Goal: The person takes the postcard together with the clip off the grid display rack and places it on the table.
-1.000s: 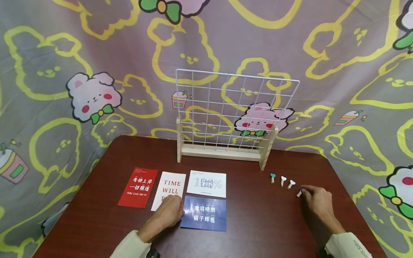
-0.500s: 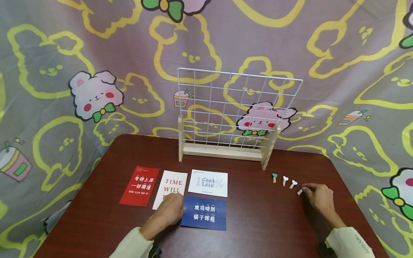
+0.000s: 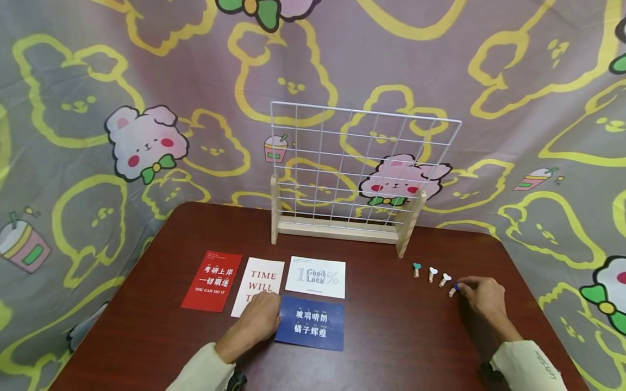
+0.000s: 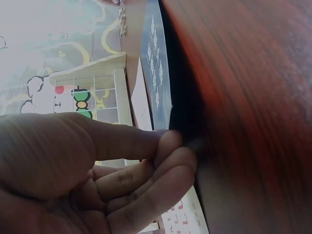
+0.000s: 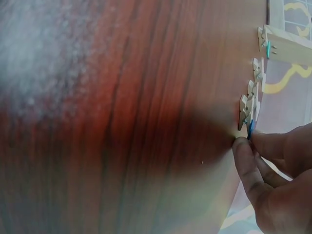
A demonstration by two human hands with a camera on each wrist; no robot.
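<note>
My left hand [image 3: 260, 316] is at the left edge of a blue card [image 3: 313, 323] with white lettering. In the left wrist view the thumb and forefinger pinch the card's [image 4: 157, 63] near edge; the fingertips' far side is hidden. A white card [image 3: 254, 279] with red lettering lies partly behind this hand. Over at the right, my right hand [image 3: 484, 297] pinches a small wooden clothespin [image 3: 453, 291] by its blue heart end. Beside it lie several more clothespins, one with a green heart [image 3: 417, 266] and two with white hearts [image 3: 433, 271].
A white wire grid [image 3: 359, 163] in a wooden stand [image 3: 337, 232] stands at the back of the brown table [image 3: 391, 331]. Left of the hands lie a red card [image 3: 212, 281] and a white "Good Luck" card [image 3: 315, 277]. A patterned cloth [image 3: 205, 70] hangs behind.
The blue heart of the right hand's clothespin shows more clearly now. The blue card's angle has shifted slightly under the left hand. The head view has drifted a little.
</note>
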